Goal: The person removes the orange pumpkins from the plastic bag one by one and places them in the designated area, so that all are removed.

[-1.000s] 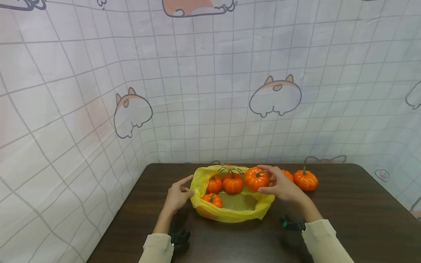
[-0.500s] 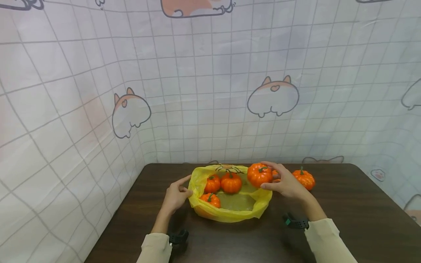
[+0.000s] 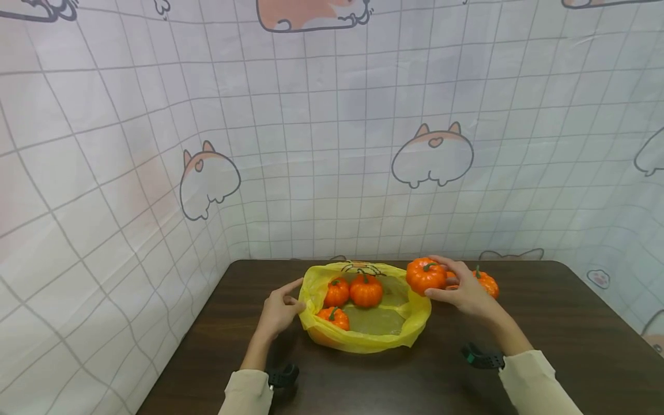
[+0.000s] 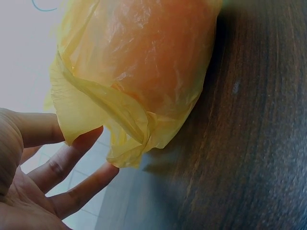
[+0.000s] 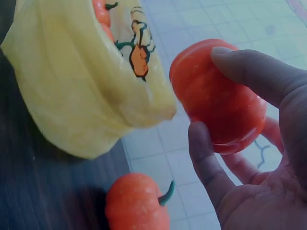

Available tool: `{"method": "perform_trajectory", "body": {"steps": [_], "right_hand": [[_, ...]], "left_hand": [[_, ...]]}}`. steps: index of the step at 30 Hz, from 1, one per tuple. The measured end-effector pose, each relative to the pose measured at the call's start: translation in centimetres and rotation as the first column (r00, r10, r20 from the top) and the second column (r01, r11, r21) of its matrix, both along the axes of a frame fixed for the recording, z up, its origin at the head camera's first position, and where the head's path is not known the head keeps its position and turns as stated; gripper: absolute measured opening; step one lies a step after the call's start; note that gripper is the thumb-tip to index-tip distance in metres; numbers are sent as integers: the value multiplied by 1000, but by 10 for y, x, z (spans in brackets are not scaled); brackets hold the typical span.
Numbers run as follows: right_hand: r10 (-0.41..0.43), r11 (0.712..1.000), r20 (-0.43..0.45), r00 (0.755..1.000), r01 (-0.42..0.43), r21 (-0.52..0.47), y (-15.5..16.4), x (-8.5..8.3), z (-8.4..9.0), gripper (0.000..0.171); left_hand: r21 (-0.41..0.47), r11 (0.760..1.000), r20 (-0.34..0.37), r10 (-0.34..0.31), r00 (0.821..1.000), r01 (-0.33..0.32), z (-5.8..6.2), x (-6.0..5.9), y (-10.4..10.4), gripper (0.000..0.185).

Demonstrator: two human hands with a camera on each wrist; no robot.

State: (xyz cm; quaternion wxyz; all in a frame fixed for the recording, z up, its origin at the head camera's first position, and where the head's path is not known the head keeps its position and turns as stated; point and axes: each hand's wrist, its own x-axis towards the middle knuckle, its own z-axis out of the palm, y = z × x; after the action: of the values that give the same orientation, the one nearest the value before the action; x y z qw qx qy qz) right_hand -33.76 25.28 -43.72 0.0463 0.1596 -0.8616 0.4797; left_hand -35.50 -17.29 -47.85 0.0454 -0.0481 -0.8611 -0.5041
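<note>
The left hand (image 3: 278,311) rests at the left rim of the yellow bag (image 3: 363,340), fingers loosely straight and touching the plastic without gripping it. The bag lies open on the dark worktop (image 3: 207,357) with three small orange pumpkins (image 3: 365,290) inside. To the right, the right hand (image 3: 467,291) holds a glossy, ribbed orange pumpkin with a green stem (image 3: 426,275) in curled fingers, just above the bag's right rim. Another pumpkin (image 3: 486,283) sits on the worktop behind that hand.

The right wrist view shows a printed figure (image 5: 139,52) on the bag, barely seen from the head view. Compared with a second ago, the held pumpkin has moved right and slightly up, off the bag's opening.
</note>
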Motion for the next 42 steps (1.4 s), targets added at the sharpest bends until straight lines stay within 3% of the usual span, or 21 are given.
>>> {"method": "perform_trajectory", "body": {"steps": [18, 42], "right_hand": [[-44, 999, -54, 998, 44, -4, 28, 3, 2, 74], [-216, 974, -14, 976, 217, 58, 68, 19, 15, 85]], "left_hand": [[19, 1000, 13, -1, 1000, 1, 0, 2, -1, 59], [18, 1000, 11, -10, 1000, 9, 0, 0, -5, 59]]}}
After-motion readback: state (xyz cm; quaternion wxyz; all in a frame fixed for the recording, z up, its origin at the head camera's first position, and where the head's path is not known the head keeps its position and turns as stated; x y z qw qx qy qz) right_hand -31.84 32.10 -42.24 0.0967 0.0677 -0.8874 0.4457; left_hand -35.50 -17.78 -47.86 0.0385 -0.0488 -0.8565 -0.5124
